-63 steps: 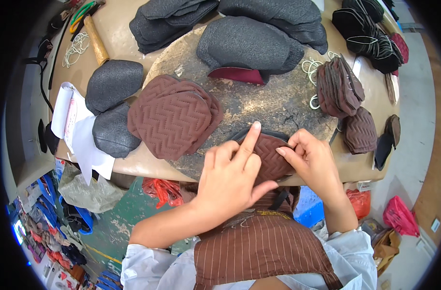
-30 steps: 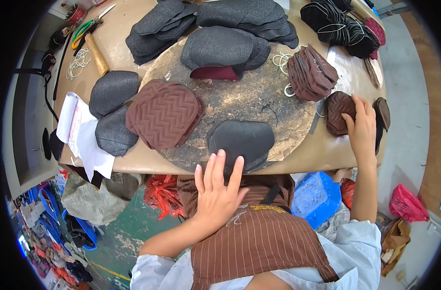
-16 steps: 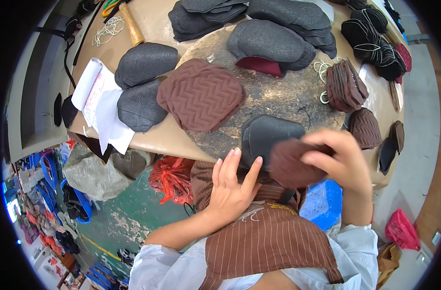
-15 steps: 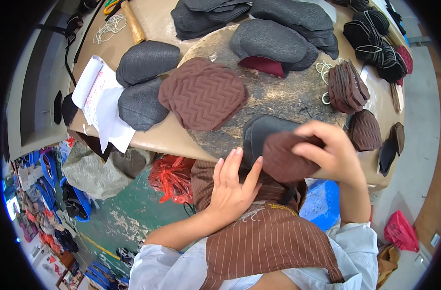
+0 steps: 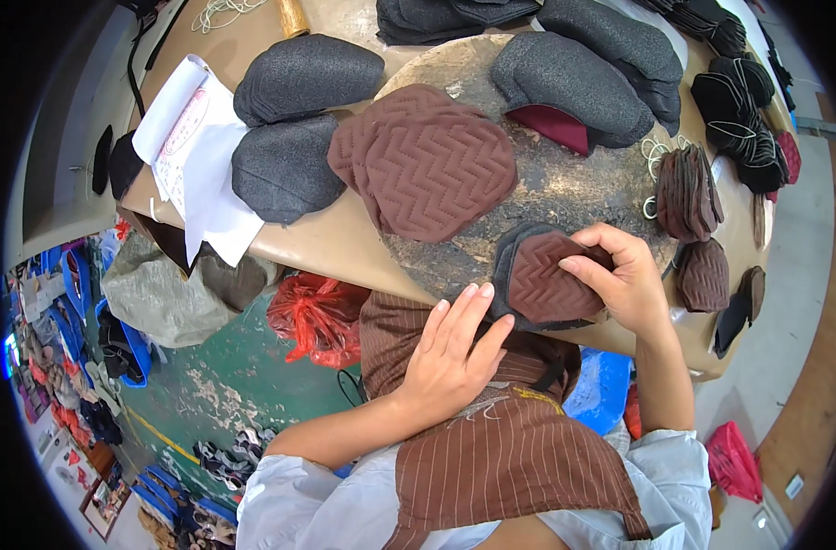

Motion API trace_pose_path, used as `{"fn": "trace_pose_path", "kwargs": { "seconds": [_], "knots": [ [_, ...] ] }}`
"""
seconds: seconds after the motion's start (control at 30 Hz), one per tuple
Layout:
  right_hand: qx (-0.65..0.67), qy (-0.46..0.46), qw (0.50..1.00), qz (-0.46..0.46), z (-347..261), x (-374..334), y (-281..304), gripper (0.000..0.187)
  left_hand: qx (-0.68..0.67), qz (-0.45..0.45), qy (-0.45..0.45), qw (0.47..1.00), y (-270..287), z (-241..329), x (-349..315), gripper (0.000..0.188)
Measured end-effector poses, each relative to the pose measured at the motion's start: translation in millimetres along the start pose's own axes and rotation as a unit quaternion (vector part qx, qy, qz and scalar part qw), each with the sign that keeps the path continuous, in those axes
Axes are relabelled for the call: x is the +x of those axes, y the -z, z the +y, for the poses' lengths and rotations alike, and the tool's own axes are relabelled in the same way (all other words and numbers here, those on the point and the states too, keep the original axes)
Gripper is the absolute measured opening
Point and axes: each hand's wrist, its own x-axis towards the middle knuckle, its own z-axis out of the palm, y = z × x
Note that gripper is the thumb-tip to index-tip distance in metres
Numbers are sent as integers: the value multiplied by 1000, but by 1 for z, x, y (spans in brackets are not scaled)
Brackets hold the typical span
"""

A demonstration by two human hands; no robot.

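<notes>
Lowered since the earlier frame, the brown quilted piece [image 5: 548, 280] lies over dark pieces [image 5: 504, 266] at the round board's [image 5: 564, 197] near edge. The right hand [image 5: 627, 284] pinches its rim; the left hand [image 5: 452, 353], fingers slightly apart, rests beside. Probably light, soft (bendy, I'd guess), best held by its rim.

Covered, cropped and unclear spots around the tabletop [image 5: 317, 253].
The brown piece [image 5: 548, 280] hides most of the dark piece [image 5: 504, 266] beneath; the right hand [image 5: 625, 282] covers its upper right part. The top edge cuts off the wooden handle [image 5: 291, 16], cord [image 5: 220, 11] and dark stack [image 5: 445, 20]. Marks on the paper [image 5: 214, 174] and clutter [image 5: 47, 371] at left are too small to tell.
</notes>
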Motion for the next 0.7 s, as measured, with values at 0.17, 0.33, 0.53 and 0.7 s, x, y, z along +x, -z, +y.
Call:
{"fn": "trace_pose_path", "kwargs": {
  "seconds": [0.17, 0.33, 0.53, 0.7],
  "knots": [
    [-8, -11, 1000, 1, -4, 0, -2, 11, 106, 22, 4, 994, -2, 5, 6, 46],
    [6, -27, 999, 35, -7, -2, -6, 11, 150, 18, -25, 988, -1, 3, 8, 48],
    [20, -61, 998, 15, -11, 5, -5, 12, 165, -31, -107, 980, 15, -3, 29, 35],
    [-135, 26, 989, 60, -14, -2, -5, 14, 105, -114, -134, 979, 21, -10, 59, 42]
  ]
}}
